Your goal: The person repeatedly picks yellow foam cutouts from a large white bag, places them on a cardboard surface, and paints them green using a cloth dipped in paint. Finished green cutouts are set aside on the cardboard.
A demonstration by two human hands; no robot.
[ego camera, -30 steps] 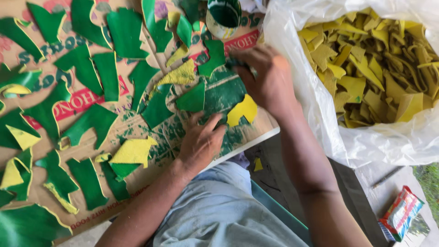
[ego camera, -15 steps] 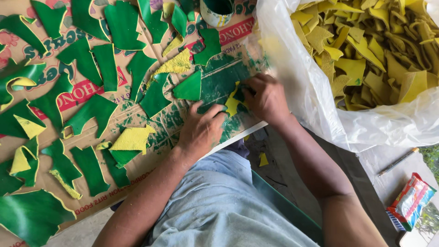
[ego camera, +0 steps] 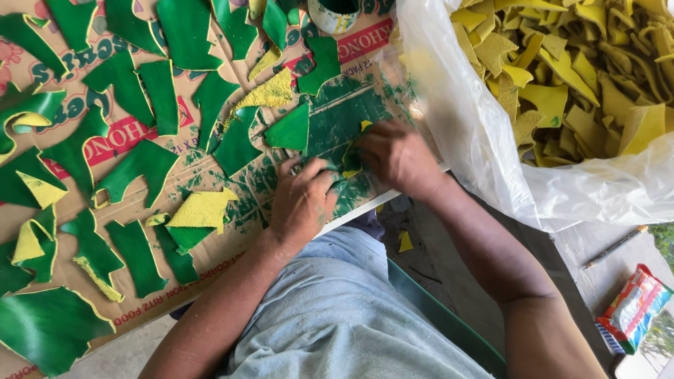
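Note:
A small scrap (ego camera: pixel 351 160), smeared green with a yellow edge still showing, lies on the green-stained patch of a cardboard sheet (ego camera: pixel 232 260). My left hand (ego camera: pixel 302 202) rests palm down with its fingertips pressing the scrap's left side. My right hand (ego camera: pixel 397 156) is curled over the scrap's right side; its fingertips and whatever they hold are hidden. A paint-stained cup (ego camera: pixel 335 14) stands at the top edge of the cardboard.
Many green-painted scraps (ego camera: pixel 140 168) and a few yellow ones (ego camera: pixel 200 209) are spread over the cardboard. To the right, a clear plastic bag (ego camera: pixel 477 140) holds several yellow scraps (ego camera: pixel 562 70). A pencil (ego camera: pixel 616 247) and a snack packet (ego camera: pixel 632 309) lie at the lower right.
My right hand came down from the cup to the scrap beside my left hand. The scrap, mostly yellow before, is now largely green.

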